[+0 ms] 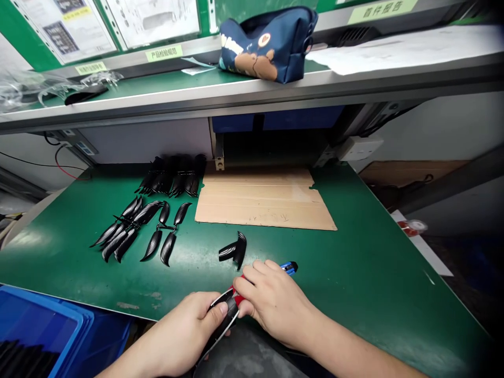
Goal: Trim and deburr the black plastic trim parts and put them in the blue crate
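My left hand point(197, 323) is closed around a curved black piece point(220, 328) with pale edges, thumb on top, close to my body. My right hand point(271, 299) is closed too, its fingers and thumb pinching a red tool point(238, 298) against the upper end of that piece. The tool's working tip is hidden. Beyond the knuckles a blue handle end point(290, 268) with black parts sticks out; I cannot tell whether it belongs to the red tool. Just ahead, two glossy black curved blades point(236, 251) lie touching on the green table point(354, 273).
Left on the table are grouped black blade frames point(126, 228), one separate blade frame point(167, 227) and a stacked row point(171, 176). A cardboard sheet point(263, 202) lies centrally. A shelf point(157, 102) above bears a blue pouch point(268, 44). Blue bins point(79, 325) stand lower left.
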A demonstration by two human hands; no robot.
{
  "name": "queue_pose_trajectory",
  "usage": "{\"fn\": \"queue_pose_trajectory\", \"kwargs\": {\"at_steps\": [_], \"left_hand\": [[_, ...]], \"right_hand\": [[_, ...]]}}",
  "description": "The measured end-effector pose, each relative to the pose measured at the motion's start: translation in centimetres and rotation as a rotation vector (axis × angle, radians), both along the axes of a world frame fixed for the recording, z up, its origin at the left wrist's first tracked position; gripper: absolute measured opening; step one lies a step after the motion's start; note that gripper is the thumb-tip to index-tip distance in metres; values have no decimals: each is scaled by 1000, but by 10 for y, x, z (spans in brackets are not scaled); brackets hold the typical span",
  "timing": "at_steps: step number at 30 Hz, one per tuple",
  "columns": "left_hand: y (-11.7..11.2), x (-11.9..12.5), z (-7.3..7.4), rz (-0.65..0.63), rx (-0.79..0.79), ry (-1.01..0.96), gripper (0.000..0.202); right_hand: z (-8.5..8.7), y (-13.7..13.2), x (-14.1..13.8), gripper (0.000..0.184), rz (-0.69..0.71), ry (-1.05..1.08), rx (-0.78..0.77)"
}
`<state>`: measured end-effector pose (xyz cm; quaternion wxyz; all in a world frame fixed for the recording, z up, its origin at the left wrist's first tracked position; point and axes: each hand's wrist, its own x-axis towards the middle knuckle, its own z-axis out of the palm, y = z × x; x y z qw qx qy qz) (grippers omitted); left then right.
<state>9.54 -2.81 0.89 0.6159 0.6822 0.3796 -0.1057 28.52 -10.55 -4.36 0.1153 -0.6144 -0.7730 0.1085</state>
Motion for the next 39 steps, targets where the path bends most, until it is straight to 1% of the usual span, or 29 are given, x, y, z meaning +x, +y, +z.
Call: {"fn": "queue_pose_trajectory", "kwargs": {"at_steps": [2, 4, 5, 7, 9, 10, 11, 13, 16, 18, 19, 21, 23, 24, 25, 26, 27, 28, 29, 31, 33, 36, 39], "left_hand": [[0, 0, 0, -21, 135, 31, 46], [0, -1, -2, -16, 218, 46, 46], [0, -1, -3, -10, 224, 39, 46], [1, -2, -5, -19, 211, 28, 47], [2, -2, -4, -38, 211, 54, 48], [3, -2, -3, -45, 206, 67, 48], [4, -1, -1, -47, 189, 72, 47], [5, 0, 3, -37, 131, 52, 46], [6, 2, 10, -41, 73, 2, 47], [5, 4, 12, -56, 99, 7, 48], [4, 5, 11, -64, 125, 19, 49], [3, 6, 10, -78, 172, 36, 50], [2, 6, 6, -73, 182, 25, 51], [2, 6, 5, -54, 161, 9, 51], [2, 6, 3, -25, 118, -11, 51], [2, 5, 2, 13, 65, -31, 50], [2, 4, 1, 57, 10, -44, 50], [2, 3, 0, 101, -36, -48, 50], [1, 2, 0, 141, -61, -45, 51], [0, 1, 0, 205, -53, -31, 56], [-2, 1, 1, 240, -46, -29, 59], [-5, 3, 0, 276, -108, -62, 56], [-8, 5, -4, 337, -136, -109, 52]], "right_hand": [[-3, 1, 0, 37, 53, -12, -3], [-3, 3, 1, 38, 83, -10, -42], [-3, 4, 2, 39, 100, 20, -83], [-1, 5, 4, 39, 137, 147, -183], [-1, 6, 6, 38, 140, 264, -237], [-1, 7, 6, 39, 119, 273, -225], [-2, 7, 5, 41, 83, 240, -188], [-4, 7, 3, 46, 12, 114, -83], [-6, 7, -1, 42, -29, -5, 14], [-5, 7, -1, 41, 5, -7, -2], [-3, 8, 1, 41, 38, 21, -46], [0, 9, 6, 41, 125, 167, -204], [3, 10, 12, 40, 194, 451, -383], [4, 9, 14, 41, 184, 614, -443], [4, 9, 15, 43, 146, 746, -466], [3, 7, 15, 45, 86, 819, -440], [1, 6, 14, 47, 16, 823, -382], [-1, 4, 11, 48, -48, 759, -312], [-4, 3, 8, 49, -87, 647, -243], [-11, 1, 2, 48, -111, 395, -140], [-16, 0, -2, 49, -118, 204, -81], [-19, 0, -2, 52, -128, 46, 11], [-18, -1, -1, 48, -132, -13, 88]]}}
